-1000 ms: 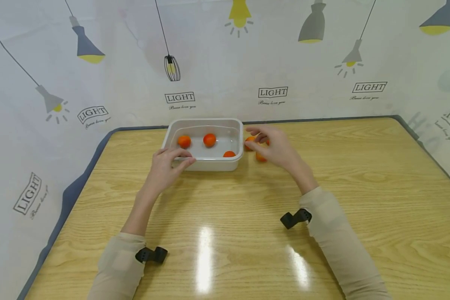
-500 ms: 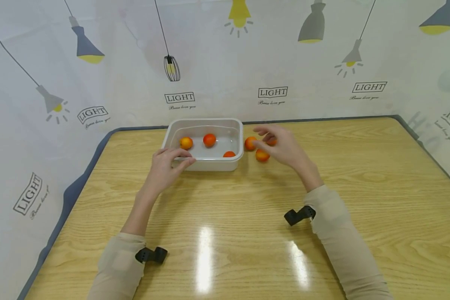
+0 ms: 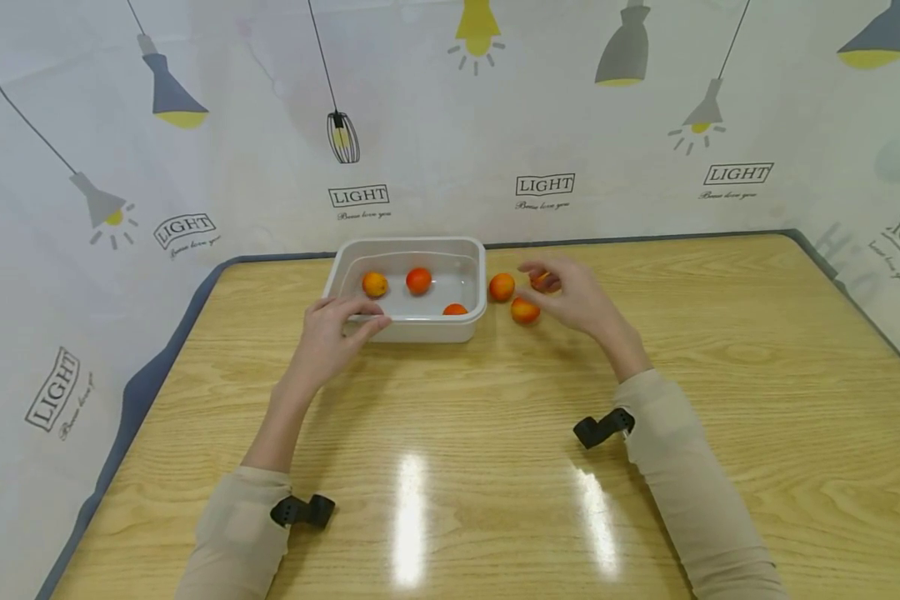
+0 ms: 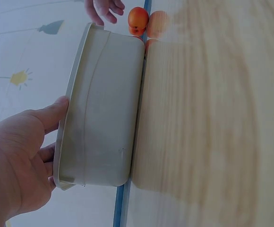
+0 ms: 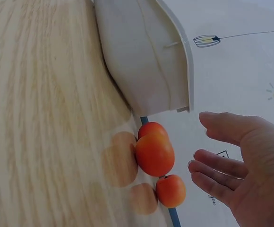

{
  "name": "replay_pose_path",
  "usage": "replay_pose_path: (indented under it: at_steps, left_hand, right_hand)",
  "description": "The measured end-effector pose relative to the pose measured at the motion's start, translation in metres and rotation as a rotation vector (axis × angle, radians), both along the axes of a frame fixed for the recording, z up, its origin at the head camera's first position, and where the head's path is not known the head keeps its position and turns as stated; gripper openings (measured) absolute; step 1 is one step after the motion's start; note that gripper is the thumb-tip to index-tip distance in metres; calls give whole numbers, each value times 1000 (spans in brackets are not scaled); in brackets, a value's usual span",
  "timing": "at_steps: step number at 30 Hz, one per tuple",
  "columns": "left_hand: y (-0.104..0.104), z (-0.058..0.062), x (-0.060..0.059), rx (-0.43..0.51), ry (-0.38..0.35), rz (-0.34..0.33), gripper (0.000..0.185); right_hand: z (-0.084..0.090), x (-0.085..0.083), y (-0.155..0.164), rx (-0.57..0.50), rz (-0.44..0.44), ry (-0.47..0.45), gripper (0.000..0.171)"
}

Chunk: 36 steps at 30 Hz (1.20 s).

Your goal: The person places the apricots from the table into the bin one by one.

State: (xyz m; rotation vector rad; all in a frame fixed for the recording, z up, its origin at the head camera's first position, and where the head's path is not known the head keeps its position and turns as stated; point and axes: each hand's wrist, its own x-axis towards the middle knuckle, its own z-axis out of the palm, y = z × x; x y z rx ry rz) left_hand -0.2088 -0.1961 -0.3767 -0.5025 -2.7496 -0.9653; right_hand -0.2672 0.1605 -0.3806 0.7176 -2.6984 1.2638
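**Fruits beside the tub, right hand over them**

Fruits lie on the wooden table (image 3: 720, 400) at three o'clock of the white tub (image 3: 408, 327): one (image 3: 502, 287) nearest its wall, one (image 3: 524, 311) in front, and a third (image 3: 542, 280) under the right hand (image 3: 573, 300), whose fingers are spread and loosely bent; it may be brushing that fruit. The left hand (image 3: 330, 333) grips the tub's near rim at seven o'clock. Three more fruits (image 3: 418, 280) sit inside.

We count six orange fruits — three in the tub (image 3: 407, 332), three on the tabletop (image 3: 495, 433) at its 3 o'clock — one tub, two hands.
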Motion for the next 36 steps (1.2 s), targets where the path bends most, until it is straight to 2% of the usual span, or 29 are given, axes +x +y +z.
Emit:
replay_pose_path:
  at_steps: [6,13,21,30,36]
  left_hand:
    - [0,0,0,3,4,0,26]
    - [-1,-1,-1,11,14,-11,24]
    - [0,-1,-1,9,13,-8,25]
    - [-1,-3,-2,10,27,-7,24]
    - [-2,-4,-2,10,43,-7,24]
  right_hand:
    - [-7,-2,5,66,-12,-58,42]
    - [-16,-8,7,150,-12,-75,42]
    - [-22,-8,5,149,2,-124,41]
    - [-25,-7,3,177,5,-86,36]
    - [-25,-6,1,194,-3,-98,36]
